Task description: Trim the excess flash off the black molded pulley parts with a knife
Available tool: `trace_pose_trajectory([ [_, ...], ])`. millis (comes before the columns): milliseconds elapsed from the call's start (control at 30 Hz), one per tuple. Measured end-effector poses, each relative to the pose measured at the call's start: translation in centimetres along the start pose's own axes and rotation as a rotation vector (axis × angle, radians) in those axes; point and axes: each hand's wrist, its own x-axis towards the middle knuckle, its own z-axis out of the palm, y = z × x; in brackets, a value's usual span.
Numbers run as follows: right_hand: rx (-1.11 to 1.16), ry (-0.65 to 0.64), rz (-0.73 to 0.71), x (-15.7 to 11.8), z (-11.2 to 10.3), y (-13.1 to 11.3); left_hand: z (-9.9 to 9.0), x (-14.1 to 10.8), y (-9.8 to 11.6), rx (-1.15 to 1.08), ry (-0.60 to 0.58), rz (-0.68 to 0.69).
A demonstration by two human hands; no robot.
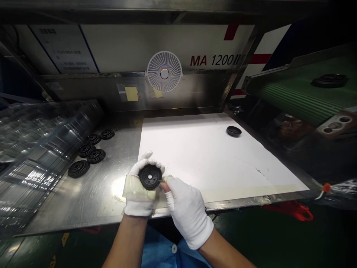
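Note:
My left hand [142, 176], in a white glove with yellowish tape round the palm, grips a round black ribbed part [150, 176]. The part's face is turned up, with a light spot at its centre and small holes around it. At its right rim, my right hand [186, 208] is closed in a pinch, thumb and forefinger pressed together. A bare fingertip shows through that white glove. Something thin seems to stick out of the pinch against the rim, too small to name. Another black round part [233, 131] lies on the white sheet [189, 149], beyond both hands.
Several black ribbed parts [96, 156] rest on the metal table [111, 190] at left, beside stacked clear plastic trays [41, 163]. A white fan [164, 71] is mounted at the back. To the right, a green conveyor [301, 89] carries a dark round part [329, 80].

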Motion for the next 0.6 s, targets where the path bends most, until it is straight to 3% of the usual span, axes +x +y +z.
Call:
trace_pose_trajectory([
  [200,0.08,-0.003,-0.026,-0.3,0.7,-1.4,0.8,0.6,-0.3,-0.108,0.119,0.032],
  [300,0.108,-0.024,-0.036,-0.2,0.7,-1.6,0.7,0.2,-0.2,-0.104,0.089,0.109],
  [467,0.08,-0.028,-0.014,0.2,0.4,-0.6,0.0,-0.4,0.3,0.028,-0.035,-0.03],
  [600,0.03,-0.024,0.034,0.3,0.2,0.0,0.0,-0.1,0.0,-0.053,-0.005,-0.005],
])
